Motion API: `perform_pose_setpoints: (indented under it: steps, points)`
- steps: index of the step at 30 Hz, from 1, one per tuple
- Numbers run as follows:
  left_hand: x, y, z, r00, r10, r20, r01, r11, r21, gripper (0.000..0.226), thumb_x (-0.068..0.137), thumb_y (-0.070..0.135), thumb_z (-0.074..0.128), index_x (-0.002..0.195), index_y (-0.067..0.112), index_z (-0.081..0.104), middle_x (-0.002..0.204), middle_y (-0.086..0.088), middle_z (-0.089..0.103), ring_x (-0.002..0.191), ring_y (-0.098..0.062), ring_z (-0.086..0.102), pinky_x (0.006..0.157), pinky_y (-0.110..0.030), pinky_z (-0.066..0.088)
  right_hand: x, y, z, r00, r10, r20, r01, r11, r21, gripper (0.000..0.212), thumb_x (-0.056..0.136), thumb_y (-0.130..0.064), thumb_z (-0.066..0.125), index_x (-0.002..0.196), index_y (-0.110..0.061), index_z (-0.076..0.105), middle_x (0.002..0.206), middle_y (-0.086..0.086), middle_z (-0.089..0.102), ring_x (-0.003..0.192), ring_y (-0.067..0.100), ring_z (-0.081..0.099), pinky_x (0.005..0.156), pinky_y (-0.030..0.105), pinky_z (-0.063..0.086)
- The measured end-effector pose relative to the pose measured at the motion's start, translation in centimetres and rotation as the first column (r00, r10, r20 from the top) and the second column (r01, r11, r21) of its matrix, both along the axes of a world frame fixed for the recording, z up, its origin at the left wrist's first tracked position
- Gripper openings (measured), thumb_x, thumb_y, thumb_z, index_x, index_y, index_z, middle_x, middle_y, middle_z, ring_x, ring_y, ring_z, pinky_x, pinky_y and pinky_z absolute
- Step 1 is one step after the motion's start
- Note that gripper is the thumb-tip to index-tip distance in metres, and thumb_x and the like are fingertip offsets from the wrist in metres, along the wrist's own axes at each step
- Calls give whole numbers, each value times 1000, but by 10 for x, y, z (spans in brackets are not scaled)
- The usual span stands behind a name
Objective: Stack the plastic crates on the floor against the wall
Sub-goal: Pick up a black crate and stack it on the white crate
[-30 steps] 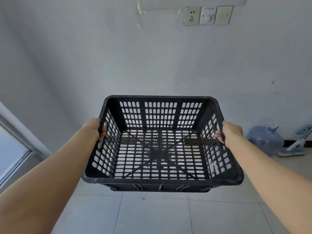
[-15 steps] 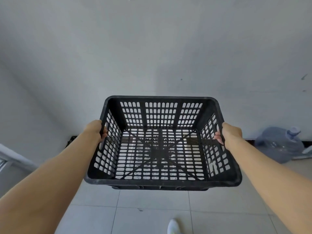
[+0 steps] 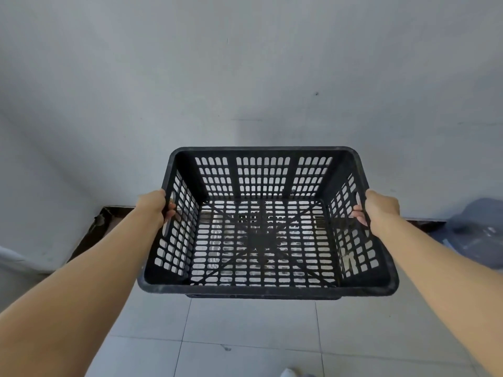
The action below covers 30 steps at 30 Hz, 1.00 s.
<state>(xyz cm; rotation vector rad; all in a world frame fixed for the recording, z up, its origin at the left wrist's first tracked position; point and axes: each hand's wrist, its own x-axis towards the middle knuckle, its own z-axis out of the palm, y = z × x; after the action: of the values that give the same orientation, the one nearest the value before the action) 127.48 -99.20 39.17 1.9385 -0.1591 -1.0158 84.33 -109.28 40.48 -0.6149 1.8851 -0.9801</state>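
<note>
A black perforated plastic crate [image 3: 268,288] hangs in the air in front of me, its opening upward and nothing inside. My left hand [image 3: 156,206] grips the handle slot in its left wall, fingers curled through the hole. My right hand [image 3: 379,206] grips the handle slot in its right wall the same way. The crate is held above the light tiled floor [image 3: 245,336], a short way out from the white wall [image 3: 245,77]. A second dark crate seems nested under it, with only a strip showing below the near rim.
A dark skirting strip [image 3: 89,235] runs along the wall's foot, broken at the left corner. A blue water jug [image 3: 473,235] lies on the floor at the right by the wall. A white shoe tip [image 3: 288,372] shows at the bottom edge.
The view has tilted down and closer to the wall: the wall sockets have left the top of the frame, and the floor corner and skirting have come into view. Both hands keep their grip on the crate.
</note>
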Motion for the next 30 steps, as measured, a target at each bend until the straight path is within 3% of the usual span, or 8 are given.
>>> perform_pose_setpoints:
  steps: [7,10,13,16,18,24,28,30]
  points:
    - [0,-26,-82,998,-63,-14,63,998,-6,34,98,22,30,72,12,49,65,-3,49,43,-15,45,29,-11,35,6,-17,-95,999,-35,-29,34,998,-59,31,97,-28,47,112,-5,63,88,13,71,65,19,66,66,26,56]
    - [3,-38,-112,997,-78,5,78,996,-52,26,100,18,30,91,8,51,69,-5,51,50,-15,47,28,-10,35,9,-27,-127,997,-36,-73,29,995,-91,30,98,-25,46,114,-3,61,91,15,70,60,19,64,61,25,54]
    - [4,-51,-136,991,-117,59,122,987,-103,18,101,14,31,108,8,46,71,-8,52,33,-14,53,27,-10,36,13,-40,-155,986,-25,-163,4,991,-134,32,100,-22,42,115,0,59,98,16,70,59,19,63,59,25,52]
    - [11,-66,-162,987,-125,103,136,984,-118,29,101,12,32,126,5,44,72,-10,53,20,-9,48,26,-11,35,18,-52,-177,975,-2,-223,-29,990,-137,31,101,-20,42,110,3,61,75,13,65,57,20,62,53,24,52]
    - [14,-74,-176,981,-144,130,158,982,-105,34,100,11,32,131,1,42,72,-10,54,21,-8,49,29,-11,38,19,-58,-190,965,22,-260,-58,990,-132,30,101,-19,44,110,3,62,74,12,63,54,19,60,41,21,48]
    - [21,-97,-205,973,-154,171,180,972,-150,32,99,8,33,128,0,45,72,-10,55,21,-8,49,29,-10,39,21,-84,-217,939,78,-336,-127,984,-127,30,97,-12,48,122,3,57,113,21,66,50,18,61,37,22,45]
    - [23,-108,-215,971,-159,181,187,970,-152,18,98,7,34,113,6,45,72,-10,55,21,-8,49,28,-11,38,22,-93,-215,930,114,-350,-162,981,-112,28,97,-8,47,119,7,56,83,21,66,54,23,62,42,24,47]
    - [24,-111,-216,969,-159,189,190,970,-154,12,98,5,35,106,5,43,72,-11,55,20,-9,48,27,-12,37,24,-98,-217,923,134,-361,-183,978,-103,28,95,-5,47,119,7,56,86,23,67,51,23,63,34,21,45]
